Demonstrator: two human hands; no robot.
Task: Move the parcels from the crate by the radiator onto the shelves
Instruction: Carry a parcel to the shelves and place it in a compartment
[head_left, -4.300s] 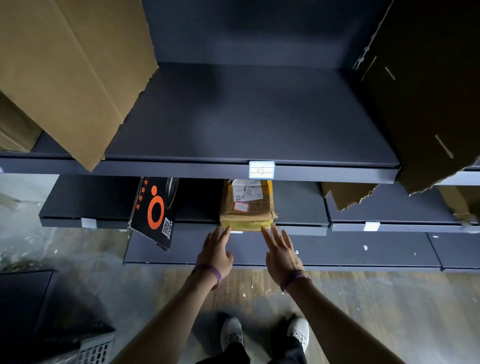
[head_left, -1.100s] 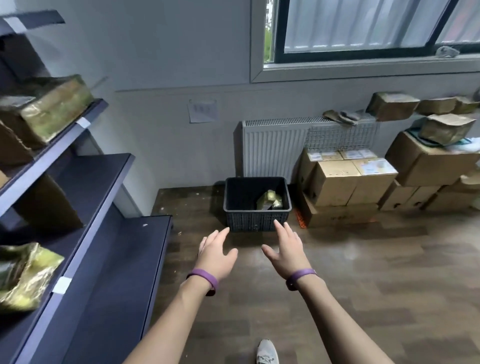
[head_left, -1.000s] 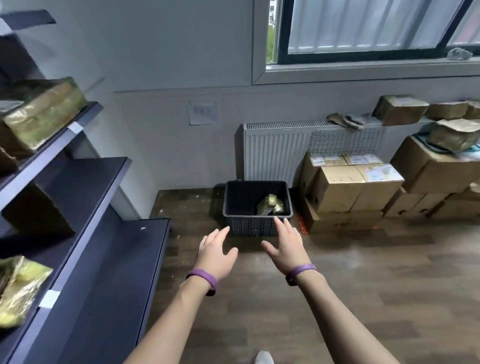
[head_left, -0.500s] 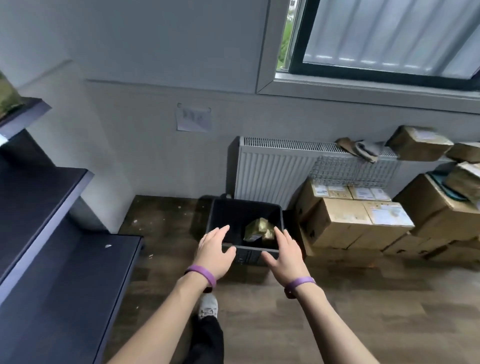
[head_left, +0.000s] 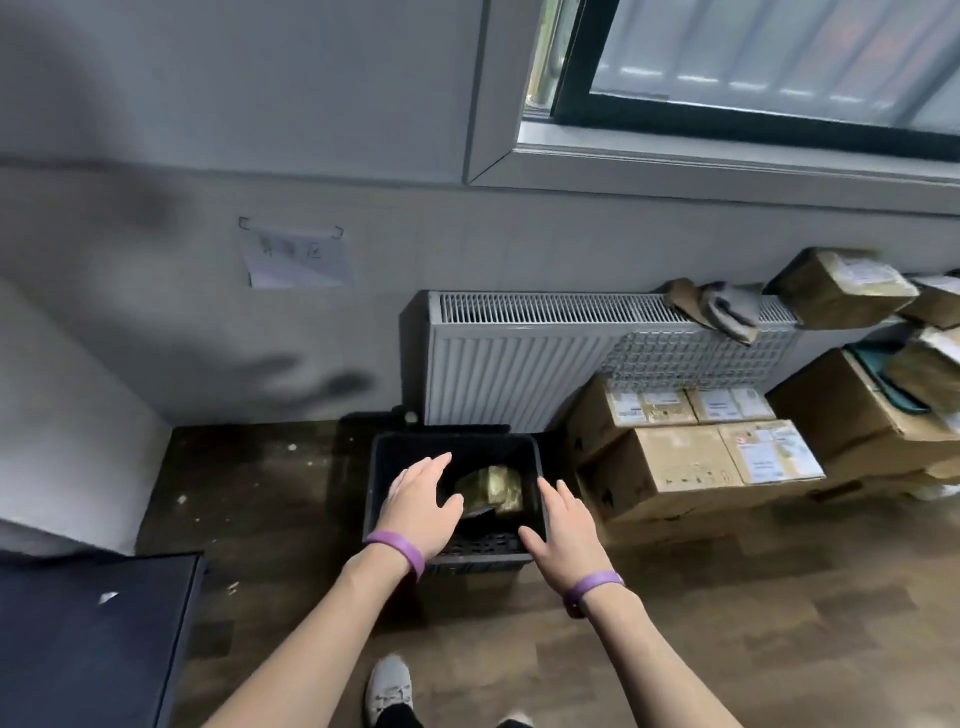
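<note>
Grey walls and a white radiator (head_left: 519, 364) back a dark plastic crate (head_left: 535, 462) on the wood floor, a single yellow-taped parcel (head_left: 493, 486) lying inside. Both hands reach over its rim, fingers spread and holding nothing: the left hand (head_left: 421, 506) above the crate's left side, the right hand (head_left: 569, 530) at its right edge. Stacked cardboard boxes (head_left: 685, 462) sit just beside the crate; a dark shelf (head_left: 93, 639) shows lower left.

Cardboard boxes (head_left: 696, 460) are sitting stacked on the wooden floor (head_left: 727, 613), against the right end of the wall. A crumpled cloth (head_left: 714, 309) is lying above them. A paper sheet (head_left: 296, 257) is hanging under the window (head_left: 769, 62).
</note>
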